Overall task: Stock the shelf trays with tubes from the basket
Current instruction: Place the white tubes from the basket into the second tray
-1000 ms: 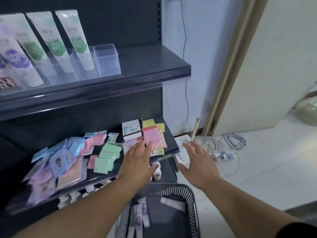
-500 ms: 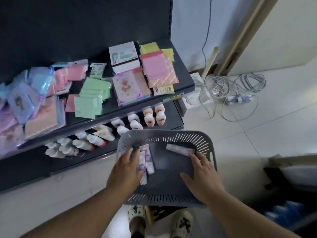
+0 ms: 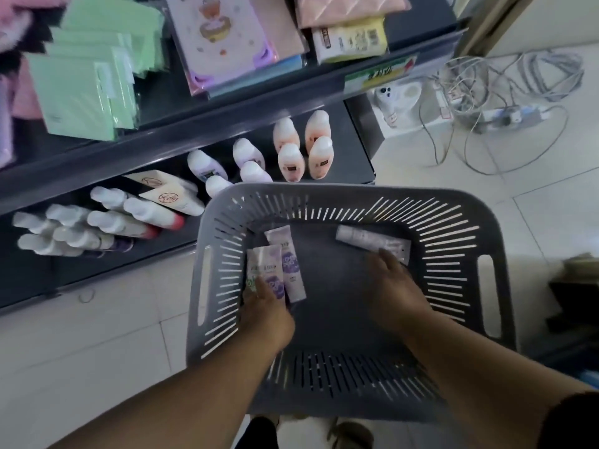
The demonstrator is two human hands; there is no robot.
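The grey slotted basket [image 3: 343,197] is open on top, so its whole mouth can be entered from above. Inside, the middle of its floor lies bare between the left hand [image 3: 269,314], which covers the near ends of the purple-printed tubes [image 3: 290,264] by the left wall, and the right hand [image 3: 397,286], whose fingertips are at a white tube [image 3: 366,239] lying crosswise near the far right corner. The far rim stands just beside the white bottles [image 3: 251,171] and peach bottles [image 3: 319,150] on the bottom shelf. Above them the next shelf's front rail [image 3: 227,119] overhangs, narrowing the gap. To the right, tiled floor [image 3: 453,179] lies open up to a tangle of cables [image 3: 479,85].
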